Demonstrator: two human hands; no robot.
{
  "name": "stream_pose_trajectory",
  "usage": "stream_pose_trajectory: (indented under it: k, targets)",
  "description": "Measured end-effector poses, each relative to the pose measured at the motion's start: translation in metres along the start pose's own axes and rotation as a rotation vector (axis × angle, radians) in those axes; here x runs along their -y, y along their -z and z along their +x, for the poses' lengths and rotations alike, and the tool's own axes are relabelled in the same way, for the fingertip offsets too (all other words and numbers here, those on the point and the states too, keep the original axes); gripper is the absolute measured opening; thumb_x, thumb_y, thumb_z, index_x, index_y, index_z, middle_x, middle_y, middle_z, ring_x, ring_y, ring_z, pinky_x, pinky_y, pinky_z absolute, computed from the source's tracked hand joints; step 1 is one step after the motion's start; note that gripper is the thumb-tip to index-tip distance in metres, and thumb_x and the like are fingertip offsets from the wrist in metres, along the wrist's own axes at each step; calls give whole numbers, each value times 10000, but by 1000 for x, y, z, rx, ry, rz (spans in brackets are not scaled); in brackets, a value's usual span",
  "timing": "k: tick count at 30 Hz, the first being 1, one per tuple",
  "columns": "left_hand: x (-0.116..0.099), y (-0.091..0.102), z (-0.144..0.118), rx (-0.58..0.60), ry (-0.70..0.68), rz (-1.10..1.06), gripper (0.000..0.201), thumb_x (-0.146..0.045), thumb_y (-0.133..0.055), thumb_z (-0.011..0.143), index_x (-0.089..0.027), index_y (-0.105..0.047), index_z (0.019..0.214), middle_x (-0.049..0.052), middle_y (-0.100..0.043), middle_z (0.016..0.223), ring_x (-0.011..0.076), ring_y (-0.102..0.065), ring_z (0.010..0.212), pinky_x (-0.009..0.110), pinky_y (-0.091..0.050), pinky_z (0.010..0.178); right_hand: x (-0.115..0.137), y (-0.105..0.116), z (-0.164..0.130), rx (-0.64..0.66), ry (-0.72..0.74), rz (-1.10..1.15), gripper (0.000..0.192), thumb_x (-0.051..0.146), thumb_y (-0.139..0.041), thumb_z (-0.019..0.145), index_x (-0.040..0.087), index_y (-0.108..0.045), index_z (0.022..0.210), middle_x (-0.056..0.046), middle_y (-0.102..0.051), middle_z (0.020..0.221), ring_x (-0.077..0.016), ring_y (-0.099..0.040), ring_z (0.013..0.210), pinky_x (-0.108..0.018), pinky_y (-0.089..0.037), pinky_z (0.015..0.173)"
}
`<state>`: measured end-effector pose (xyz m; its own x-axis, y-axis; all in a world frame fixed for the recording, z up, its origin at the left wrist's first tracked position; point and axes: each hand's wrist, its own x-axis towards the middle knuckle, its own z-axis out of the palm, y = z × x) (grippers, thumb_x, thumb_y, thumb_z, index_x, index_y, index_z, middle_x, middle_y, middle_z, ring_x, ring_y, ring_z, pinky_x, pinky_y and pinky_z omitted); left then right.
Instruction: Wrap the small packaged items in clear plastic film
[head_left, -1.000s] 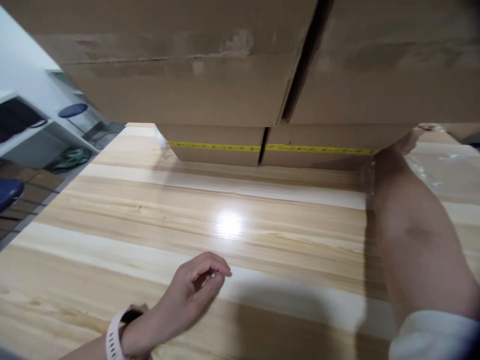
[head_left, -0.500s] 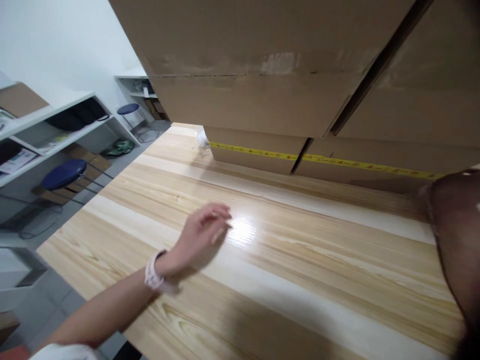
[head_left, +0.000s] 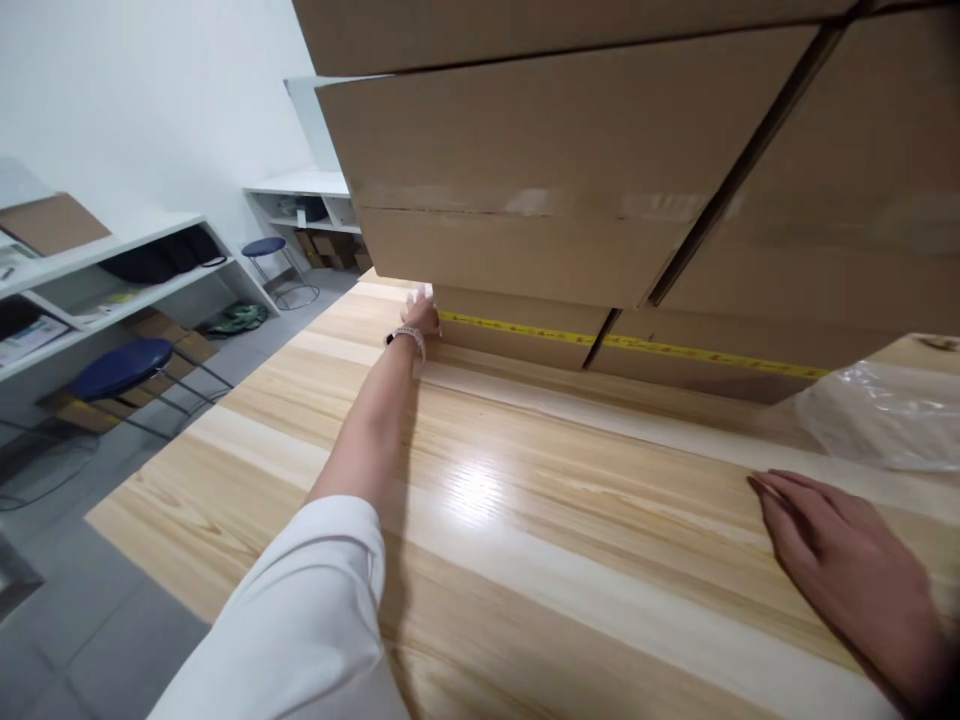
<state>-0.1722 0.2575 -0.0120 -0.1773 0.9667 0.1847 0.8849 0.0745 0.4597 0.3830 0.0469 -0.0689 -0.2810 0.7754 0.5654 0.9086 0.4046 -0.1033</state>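
My left hand [head_left: 421, 314] is stretched far out over the wooden table [head_left: 322, 400], at the left end of the lower cardboard box [head_left: 510, 340]. Its fingers are spread over a small clear plastic piece [head_left: 430, 290], mostly hidden by the hand. A pale bracelet and a dark-faced watch circle that wrist. On the right, my right hand [head_left: 851, 565] rests low on the tabletop, fingers stretched out and close together, with nothing visible in them. Beyond it lies a crumpled clear plastic bag [head_left: 885, 415].
Large cardboard boxes [head_left: 555, 160] are stacked above, overhanging the lower ones, which carry yellow printed tape [head_left: 517, 330]. Left of the table edge stand blue round stools [head_left: 124, 368] and white shelves [head_left: 172, 235] holding dark items, papers and cartons.
My left hand has moved away from me to the box's left end, where the clear plastic lay. My right hand has come down and left, uncovering the plastic bag. The view has shifted.
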Motion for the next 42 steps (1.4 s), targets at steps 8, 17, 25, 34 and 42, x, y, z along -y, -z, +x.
stream_pose_trajectory:
  k: [8,17,25,34,42]
  targets:
    - [25,21,-48,73,-15,-76,416,-249,-672,835,-151,-741,1234,130,-666,1390,329,-572,1338,413,-387,1180,-5,-3,5,-100,182,-117,318,346,-449,997,166,-710,1018,-131,-752,986,-302,-683,818,-436,-565,775]
    - [25,82,-273,291,-318,-104,458,-418,-607,949,-185,-694,1334,127,-582,1491,326,-446,1471,511,-352,1226,16,-5,4,-53,118,-83,337,315,-454,994,152,-748,1018,-187,-759,1026,-341,-673,899,-466,-555,832]
    - [-85,48,-354,690,-757,-372,286,-326,-665,968,-253,-736,1235,97,-656,1412,264,-444,1480,461,-396,1216,131,13,-8,232,-85,721,337,423,-514,1005,265,-666,1261,-102,-708,1244,-289,-662,1127,-524,-524,1009]
    - [-125,33,-319,475,-643,-516,555,-233,-797,825,-249,-598,1342,125,-613,1435,260,-614,1265,439,-502,1055,132,20,-11,288,-529,1282,1014,489,-824,760,467,-253,1597,-85,-323,1657,-247,-649,1149,-505,-545,1006]
    - [-109,20,-305,207,-220,-745,128,-277,-721,799,-178,-676,732,14,-710,731,144,-635,688,263,-508,658,142,13,-7,88,-632,1106,250,360,-755,701,210,-760,902,-37,-714,863,-181,-623,766,-363,-533,770]
